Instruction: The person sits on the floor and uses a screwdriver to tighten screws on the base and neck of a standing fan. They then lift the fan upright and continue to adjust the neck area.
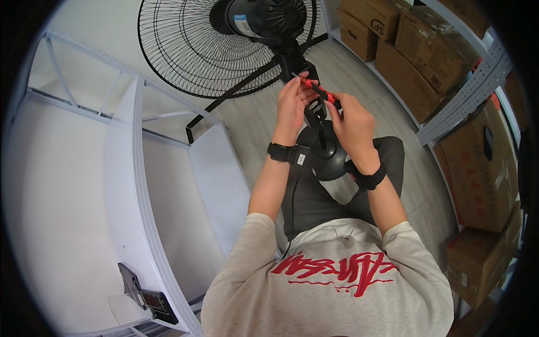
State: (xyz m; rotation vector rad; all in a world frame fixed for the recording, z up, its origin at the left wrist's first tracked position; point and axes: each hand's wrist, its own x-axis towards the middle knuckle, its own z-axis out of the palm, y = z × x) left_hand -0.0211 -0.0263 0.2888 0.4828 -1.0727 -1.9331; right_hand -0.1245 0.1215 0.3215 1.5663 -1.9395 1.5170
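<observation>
A red and black screwdriver (322, 93) is held slantwise in front of the neck of a black pedestal fan (287, 59). My right hand (356, 124) grips its handle end, fingers closed. At the other end, my left hand (291, 110) closes thumb and fingers around the front part of the screwdriver, close to the fan's neck. Whether a small part sits at the tip is too small to tell. The fan's motor housing and wire grille are above my hands. Its round black base (330, 163) lies below them, between my legs.
White shelving (120, 168) runs along the left, with a small black device and clear plate (154, 306) on it. Cardboard boxes (412, 67) fill the rack at right; a dark phone-like object (488, 142) rests on one. A black cable (293, 208) hangs near my left forearm.
</observation>
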